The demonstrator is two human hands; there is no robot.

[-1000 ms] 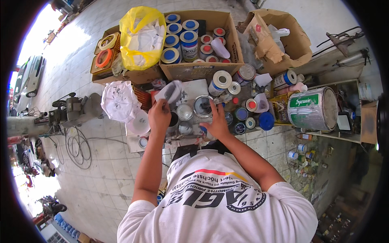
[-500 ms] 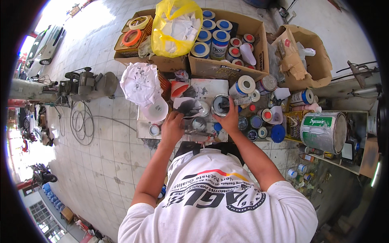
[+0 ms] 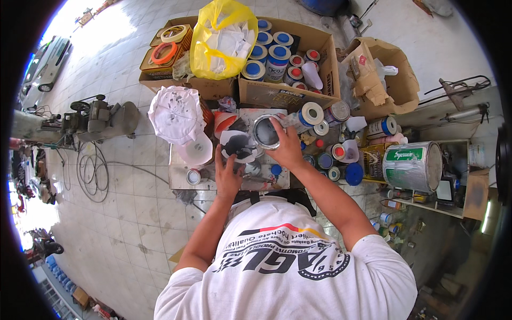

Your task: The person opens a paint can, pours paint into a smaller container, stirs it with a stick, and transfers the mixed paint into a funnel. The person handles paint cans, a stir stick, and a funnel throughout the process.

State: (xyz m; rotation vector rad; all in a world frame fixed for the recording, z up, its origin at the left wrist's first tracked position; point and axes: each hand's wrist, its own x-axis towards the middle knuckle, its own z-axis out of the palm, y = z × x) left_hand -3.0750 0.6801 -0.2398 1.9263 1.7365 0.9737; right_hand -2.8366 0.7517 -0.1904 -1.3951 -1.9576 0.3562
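Cluttered worktable (image 3: 181, 178) on pale tiled workshop floor (image 3: 133, 224)

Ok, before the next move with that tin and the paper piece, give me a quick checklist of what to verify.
1. Right hand grip on the round open metal tin: ok, fingers around its rim.
2. Tin level: cannot tell, it seems tipped toward the camera.
3. Left hand on the paint-stained white paper piece: ok, fingertips at its lower edge.
4. Tin contents: cannot tell, inside looks dark grey.
5. Room on the small cluttered worktop: not ok, crowded by small cans beside the right hand.
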